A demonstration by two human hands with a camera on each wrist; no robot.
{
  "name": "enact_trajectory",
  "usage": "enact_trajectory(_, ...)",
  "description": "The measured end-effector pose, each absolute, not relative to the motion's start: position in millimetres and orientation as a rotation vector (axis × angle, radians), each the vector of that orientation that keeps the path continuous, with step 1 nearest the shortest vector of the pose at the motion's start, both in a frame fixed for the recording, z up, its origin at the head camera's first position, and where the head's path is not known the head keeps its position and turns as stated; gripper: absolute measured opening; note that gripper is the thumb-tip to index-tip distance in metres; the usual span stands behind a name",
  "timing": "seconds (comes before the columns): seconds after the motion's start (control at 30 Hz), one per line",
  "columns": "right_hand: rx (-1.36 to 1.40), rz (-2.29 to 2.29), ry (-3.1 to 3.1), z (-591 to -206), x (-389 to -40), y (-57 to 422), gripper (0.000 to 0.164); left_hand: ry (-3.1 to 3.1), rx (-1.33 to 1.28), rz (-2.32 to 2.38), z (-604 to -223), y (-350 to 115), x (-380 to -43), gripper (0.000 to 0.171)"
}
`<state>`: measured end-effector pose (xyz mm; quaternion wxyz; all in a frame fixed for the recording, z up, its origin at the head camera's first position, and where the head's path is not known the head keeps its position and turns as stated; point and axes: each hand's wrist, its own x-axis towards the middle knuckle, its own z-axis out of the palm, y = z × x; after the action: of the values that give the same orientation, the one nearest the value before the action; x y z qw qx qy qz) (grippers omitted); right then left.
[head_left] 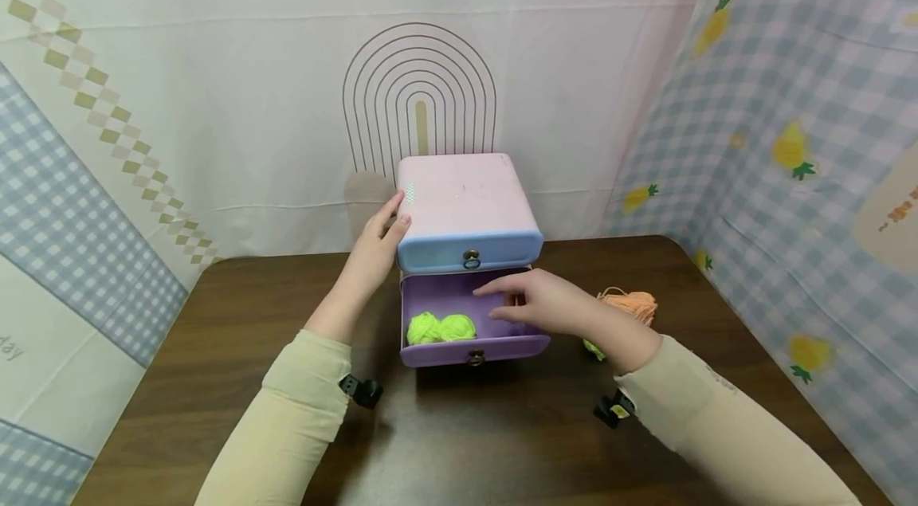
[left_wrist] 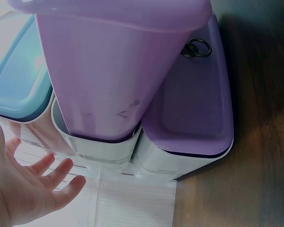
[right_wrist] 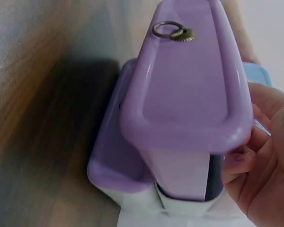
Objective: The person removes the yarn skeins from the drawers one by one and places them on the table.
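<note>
A small drawer cabinet [head_left: 466,187] with a pink top stands against the back wall. Its blue top drawer [head_left: 437,253] is closed, while the purple middle drawer [head_left: 430,354] is pulled out. Two lime-green yarn balls [head_left: 457,328] lie at the left front inside that drawer. My left hand [head_left: 378,245] rests against the cabinet's left side near the top, fingers fairly straight. Over the right part of the pulled-out drawer hovers my right hand [head_left: 538,300], index finger extended and other fingers loosely bent, with nothing visible in it. A lower purple drawer [left_wrist: 194,104] is closed.
Peach-orange yarn [head_left: 631,303] lies on the brown table [head_left: 251,331] to the right, partly behind my right forearm. Some green yarn [head_left: 594,349] peeks out below that forearm. Patterned cloth walls [head_left: 287,92] border the table at the back and sides.
</note>
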<state>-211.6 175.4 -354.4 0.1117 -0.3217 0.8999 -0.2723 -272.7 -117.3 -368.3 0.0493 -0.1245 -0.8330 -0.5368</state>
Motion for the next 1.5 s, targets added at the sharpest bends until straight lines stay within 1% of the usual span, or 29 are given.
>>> enact_trajectory(0.17, -1.02, -0.785, 2.624, -358, -214, 164, 0.034, -2.533, -0.383, -1.648, -368, -117, -273, 0.061)
enact_trajectory(0.3, -1.053, -0.748, 2.613, -361, -217, 157, 0.035, -2.529, -0.395, -1.651, -367, -118, -272, 0.062)
enact_trajectory(0.63, -1.065, -0.638, 2.603, -365, -223, 140, 0.04, -2.504, -0.422, -1.644, -364, -116, -273, 0.058)
enact_trajectory(1.07, -1.009, -0.595, 2.534, -364, -226, 127, 0.045, -2.538, -0.436, -1.631, -363, -117, -275, 0.058)
enact_trajectory(1.5, -1.015, -0.516, 2.506, -367, -226, 119, 0.038, -2.535, -0.475, -1.633, -363, -119, -274, 0.059)
